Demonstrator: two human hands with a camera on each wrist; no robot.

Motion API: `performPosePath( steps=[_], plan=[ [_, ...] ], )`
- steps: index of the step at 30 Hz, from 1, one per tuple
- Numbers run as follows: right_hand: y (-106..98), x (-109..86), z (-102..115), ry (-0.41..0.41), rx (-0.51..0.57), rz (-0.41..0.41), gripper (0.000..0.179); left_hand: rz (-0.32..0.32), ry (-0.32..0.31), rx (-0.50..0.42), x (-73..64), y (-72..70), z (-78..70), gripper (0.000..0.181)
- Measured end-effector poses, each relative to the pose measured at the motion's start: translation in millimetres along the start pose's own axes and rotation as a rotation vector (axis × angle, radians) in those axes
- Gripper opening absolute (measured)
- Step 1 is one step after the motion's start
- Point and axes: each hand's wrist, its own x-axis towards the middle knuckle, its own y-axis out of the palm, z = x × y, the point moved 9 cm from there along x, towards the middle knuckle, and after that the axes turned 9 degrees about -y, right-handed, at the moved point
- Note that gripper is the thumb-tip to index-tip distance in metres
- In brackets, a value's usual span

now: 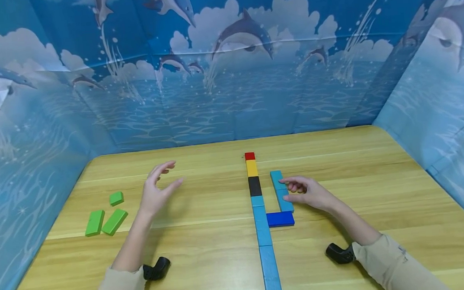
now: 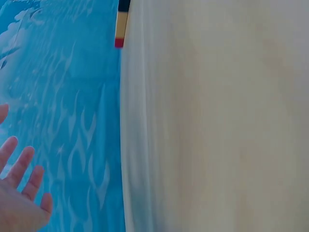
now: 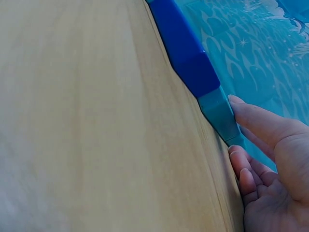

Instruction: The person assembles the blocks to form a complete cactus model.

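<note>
My right hand (image 1: 310, 195) is at the right side of two light blue blocks (image 1: 279, 180) laid end to end. Its thumb and index fingertips reach their edge, while the other fingers curl loosely. In the right wrist view the thumb lies right at the nearer light blue block (image 3: 219, 112), beside a dark blue block (image 3: 186, 48). That dark blue block joins the pair to a long row of light blue blocks (image 1: 263, 226). Raised over the table's left half, my left hand (image 1: 156, 193) holds nothing, its fingers spread from the thumb.
Continuing the row away from me are a black block (image 1: 255, 186), a yellow block (image 1: 251, 168) and a red block (image 1: 250, 156). Three green blocks (image 1: 115, 222) lie apart on the left of the wooden table (image 1: 208, 263). Dolphin-printed curtains (image 1: 229, 104) surround its back and sides.
</note>
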Motion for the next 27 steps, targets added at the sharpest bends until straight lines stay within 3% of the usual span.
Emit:
performPosePath(
  steps=[2,4,14,19,27],
  plan=[
    [0,-0.2,0,-0.001,-0.002,-0.002,0.047,-0.038,-0.006,0.034,-13.9,-15.4,-7.0,0.048],
    [0,-0.2,-1,-0.001,-0.006,-0.004,0.047,-0.08,-0.008,0.066,-24.0,-29.3,-4.4,0.048],
    [-1,-0.3,-2,0.002,-0.015,-0.006,0.047,-0.23,-0.102,0.196,-56.0,-89.9,58.6,0.05],
    [0,-0.4,-2,-0.003,-0.008,-0.002,0.048,-0.282,-0.145,0.228,-72.5,-111.1,74.2,0.049],
    [0,-1.0,-2,-0.002,-0.004,-0.005,0.048,-0.337,-0.195,0.287,-94.9,-133.1,94.3,0.052]
  ],
)
